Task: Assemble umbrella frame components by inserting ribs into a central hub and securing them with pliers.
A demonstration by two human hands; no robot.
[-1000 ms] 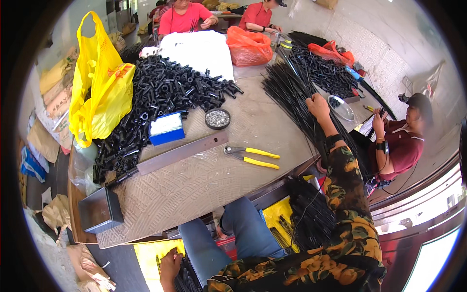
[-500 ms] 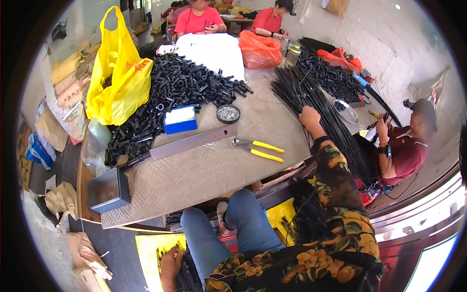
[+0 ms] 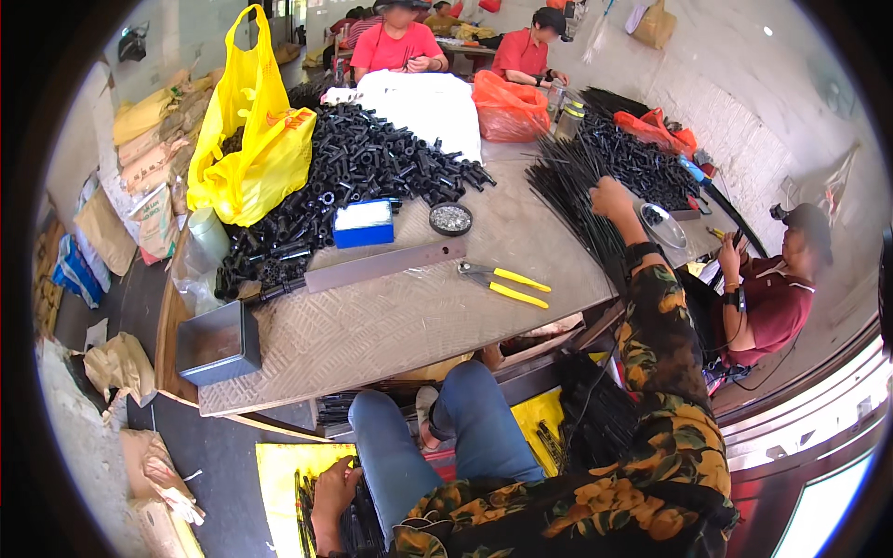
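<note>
At the right side of the table, my right hand point(image 3: 610, 197) is closed around thin black rods in a long bundle point(image 3: 579, 209). Its arm stretches out to the far right. Low beside my left thigh, my left hand point(image 3: 335, 487) has its fingers bent and apart. It lies over dark rods point(image 3: 358, 521) on a yellow bag point(image 3: 279, 465), and I see nothing gripped in it. Yellow-handled pliers point(image 3: 507, 282) rest on the table, away from both hands. A flat metal bar point(image 3: 386, 265) lies left of them.
Black tubular parts point(image 3: 372, 153) form a heap beside a yellow bag point(image 3: 251, 149). Nearer are a blue box point(image 3: 364, 225), a round dish point(image 3: 451, 219) and a grey bin point(image 3: 219, 344). A co-worker point(image 3: 777, 288) sits at the right; two people point(image 3: 395, 46) work across the table.
My right hand has moved farther away and slightly right along the rods, spreading some of the bundle. My left hand has shifted slightly right. The whole view has shifted a little.
</note>
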